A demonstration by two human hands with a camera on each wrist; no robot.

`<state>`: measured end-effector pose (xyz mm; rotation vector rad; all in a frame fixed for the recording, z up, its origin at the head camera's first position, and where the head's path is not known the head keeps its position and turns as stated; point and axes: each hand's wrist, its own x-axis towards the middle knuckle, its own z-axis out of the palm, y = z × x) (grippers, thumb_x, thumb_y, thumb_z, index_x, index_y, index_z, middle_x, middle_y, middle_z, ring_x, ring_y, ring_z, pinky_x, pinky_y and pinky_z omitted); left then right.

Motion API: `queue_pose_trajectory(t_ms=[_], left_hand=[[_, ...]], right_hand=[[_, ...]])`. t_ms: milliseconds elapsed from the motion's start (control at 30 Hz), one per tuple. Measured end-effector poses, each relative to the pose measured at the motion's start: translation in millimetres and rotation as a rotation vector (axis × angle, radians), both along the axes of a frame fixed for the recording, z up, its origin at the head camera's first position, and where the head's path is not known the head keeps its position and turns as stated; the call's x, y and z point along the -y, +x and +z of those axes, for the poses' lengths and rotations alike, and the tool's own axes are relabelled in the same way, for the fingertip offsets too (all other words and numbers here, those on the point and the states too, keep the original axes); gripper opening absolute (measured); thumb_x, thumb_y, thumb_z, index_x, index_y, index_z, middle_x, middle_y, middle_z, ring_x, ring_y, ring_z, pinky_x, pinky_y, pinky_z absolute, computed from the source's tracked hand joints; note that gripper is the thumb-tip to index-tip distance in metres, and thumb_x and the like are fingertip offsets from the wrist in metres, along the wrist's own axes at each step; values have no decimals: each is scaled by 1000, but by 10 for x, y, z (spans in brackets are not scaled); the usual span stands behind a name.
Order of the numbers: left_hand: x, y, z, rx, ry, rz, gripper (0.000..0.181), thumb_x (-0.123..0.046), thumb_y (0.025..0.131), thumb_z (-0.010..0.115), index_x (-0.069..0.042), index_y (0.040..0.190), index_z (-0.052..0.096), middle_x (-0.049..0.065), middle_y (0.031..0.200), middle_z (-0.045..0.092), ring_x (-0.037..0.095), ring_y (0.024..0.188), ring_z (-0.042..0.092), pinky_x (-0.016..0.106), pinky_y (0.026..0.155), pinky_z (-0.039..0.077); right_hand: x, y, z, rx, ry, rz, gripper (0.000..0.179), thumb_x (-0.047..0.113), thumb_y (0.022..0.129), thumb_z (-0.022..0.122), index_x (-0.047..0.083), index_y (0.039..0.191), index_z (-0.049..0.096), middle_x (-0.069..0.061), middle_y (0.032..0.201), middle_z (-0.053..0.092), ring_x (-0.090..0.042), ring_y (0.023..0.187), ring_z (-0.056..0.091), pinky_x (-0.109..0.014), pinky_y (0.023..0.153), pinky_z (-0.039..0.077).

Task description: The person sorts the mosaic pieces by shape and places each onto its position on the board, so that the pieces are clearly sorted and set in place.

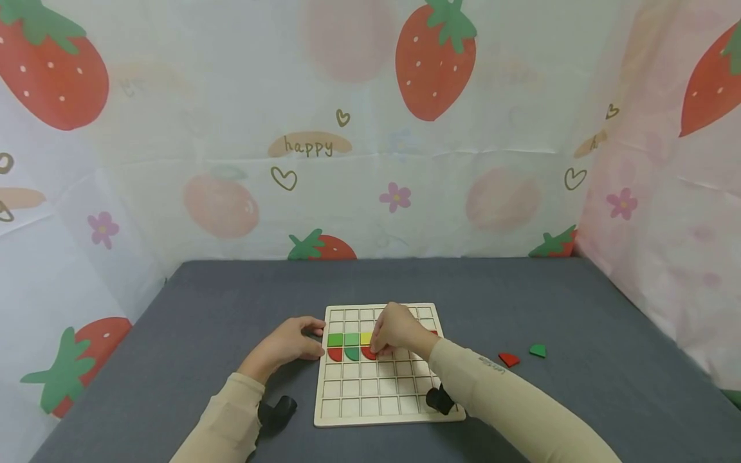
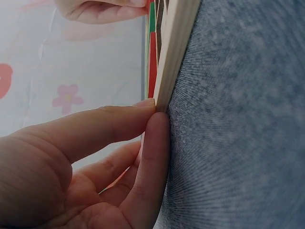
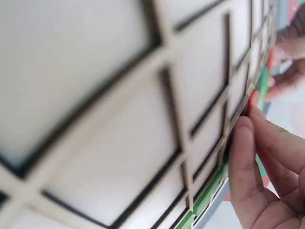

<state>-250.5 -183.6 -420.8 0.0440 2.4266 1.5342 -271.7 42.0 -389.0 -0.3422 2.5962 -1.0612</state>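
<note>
A pale wooden grid board (image 1: pixel 382 422) lies on the dark cloth. My left hand (image 1: pixel 292 339) holds its left edge; in the left wrist view, thumb and finger meet at the rim. Over the middle of the board, my right hand (image 1: pixel 399 326) pinches a red quarter-round piece (image 1: pixel 368 353) at a cell. Left of that piece sit a green quarter-round (image 1: pixel 351 353) and another red quarter-round (image 1: pixel 335 354). The row above has a light green square (image 1: pixel 335 339), a green square (image 1: pixel 351 339) and a yellow piece (image 1: pixel 366 337), partly covered by my right hand.
Right of the board, a red piece (image 1: pixel 509 359) and a green piece (image 1: pixel 538 350) lie loose on the cloth. A bit of red (image 1: pixel 433 332) shows at the board's right side, beyond my wrist. A strawberry-print curtain (image 1: pixel 428 212) encloses the table.
</note>
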Motion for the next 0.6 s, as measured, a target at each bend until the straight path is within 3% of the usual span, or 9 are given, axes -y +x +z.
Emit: queue_pose_trajectory(t_ms=[267, 600], left_hand=[[6, -7, 6, -2, 8, -24, 59, 9, 81, 70, 11, 137, 50, 22, 121, 53, 16, 88, 65, 36, 79, 62], [3, 12, 21, 9, 5, -12, 58, 9, 82, 70, 10, 137, 51, 21, 120, 54, 16, 86, 65, 34, 79, 62]], right_hand=[[1, 47, 18, -80, 56, 28, 14, -7, 73, 80, 1, 63, 73, -9, 59, 70, -13, 47, 62, -24, 50, 57], [-438, 59, 214, -21, -58, -50, 5, 4, 81, 78, 3, 77, 77, -7, 74, 73, -21, 64, 69, -30, 60, 59]])
